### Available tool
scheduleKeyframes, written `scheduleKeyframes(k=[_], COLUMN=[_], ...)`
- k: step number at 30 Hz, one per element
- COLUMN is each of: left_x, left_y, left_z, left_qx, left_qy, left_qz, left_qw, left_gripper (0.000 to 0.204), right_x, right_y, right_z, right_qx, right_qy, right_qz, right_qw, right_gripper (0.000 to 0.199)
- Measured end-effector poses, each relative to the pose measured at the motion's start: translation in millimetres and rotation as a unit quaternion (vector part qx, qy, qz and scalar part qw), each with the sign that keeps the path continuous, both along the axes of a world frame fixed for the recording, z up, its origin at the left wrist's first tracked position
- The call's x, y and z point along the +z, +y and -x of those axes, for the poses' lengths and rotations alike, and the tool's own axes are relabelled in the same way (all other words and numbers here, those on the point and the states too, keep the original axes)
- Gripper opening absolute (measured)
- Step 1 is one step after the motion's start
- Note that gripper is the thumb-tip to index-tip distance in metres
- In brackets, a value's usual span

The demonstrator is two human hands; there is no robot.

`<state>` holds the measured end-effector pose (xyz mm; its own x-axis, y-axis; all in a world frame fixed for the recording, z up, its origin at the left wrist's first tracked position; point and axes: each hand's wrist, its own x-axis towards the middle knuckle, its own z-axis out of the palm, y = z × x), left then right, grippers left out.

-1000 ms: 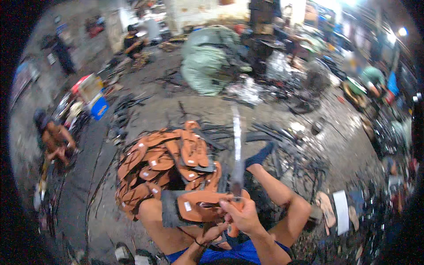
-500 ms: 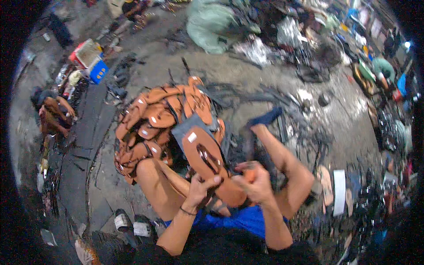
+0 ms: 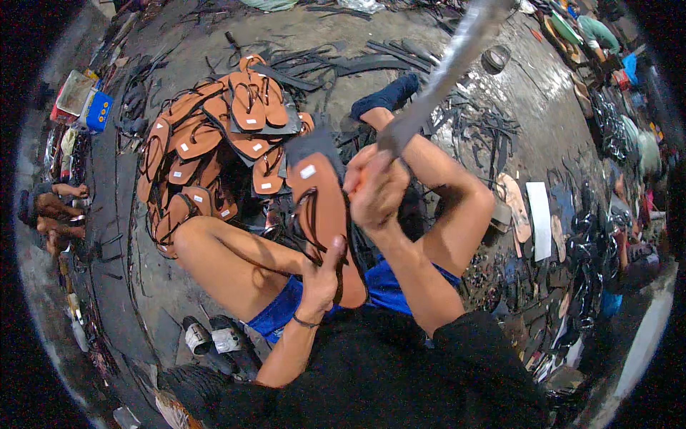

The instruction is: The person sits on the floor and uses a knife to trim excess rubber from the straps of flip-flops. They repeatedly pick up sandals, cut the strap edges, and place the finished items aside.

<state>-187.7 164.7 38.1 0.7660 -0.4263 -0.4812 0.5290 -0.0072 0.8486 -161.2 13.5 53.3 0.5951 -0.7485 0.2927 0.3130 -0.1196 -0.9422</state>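
My left hand [image 3: 321, 277] grips a brown flip-flop [image 3: 330, 207] near its heel, thumb across the footbed. The flip-flop has dark thong straps and a white label, and a dark grey sheet [image 3: 311, 146] juts out beyond its toe end. Closed around an orange handle, my right hand [image 3: 379, 191] holds up a knife [image 3: 439, 86] beside the flip-flop. Its long metal blade points up and to the right, apart from the flip-flop. Left of my hands lies a heap of similar brown flip-flops [image 3: 196, 139], some with dark sheet edges around the soles.
My bent legs [image 3: 454, 179] frame the work. Dark offcut strips [image 3: 357, 66] litter the floor ahead. A white strip [image 3: 539, 222] and a tan sole [image 3: 513, 207] lie at right. Dark slides [image 3: 227, 337] rest at lower left. A person [image 3: 63, 211] sits at far left, near a blue-and-red box [image 3: 95, 111].
My right hand has risen from beside the flip-flop's heel, and the knife blade now stands out clearly. The flip-flop has turned more upright in my left hand. The whole view has shifted.
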Motion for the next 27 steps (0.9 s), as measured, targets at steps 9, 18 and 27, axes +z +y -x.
scheduleKeyframes(k=[9, 18, 27], left_x=[-20, 31, 42], left_y=[8, 54, 80], left_z=[-47, -64, -33], left_qx=[0.045, 0.215, 0.176], left_qy=[-0.047, -0.008, 0.094], left_qz=[-0.039, 0.007, 0.004], left_qw=[0.997, 0.977, 0.980], left_gripper=[0.037, 0.039, 0.044], right_x=[-11, 15, 44], right_y=[64, 40, 51], right_z=[36, 121, 165], right_qx=[0.079, 0.181, 0.387], right_qy=[0.074, 0.304, 0.385], right_qz=[-0.011, 0.108, 0.007], right_qw=[0.994, 0.929, 0.838], right_gripper=[0.031, 0.026, 0.034])
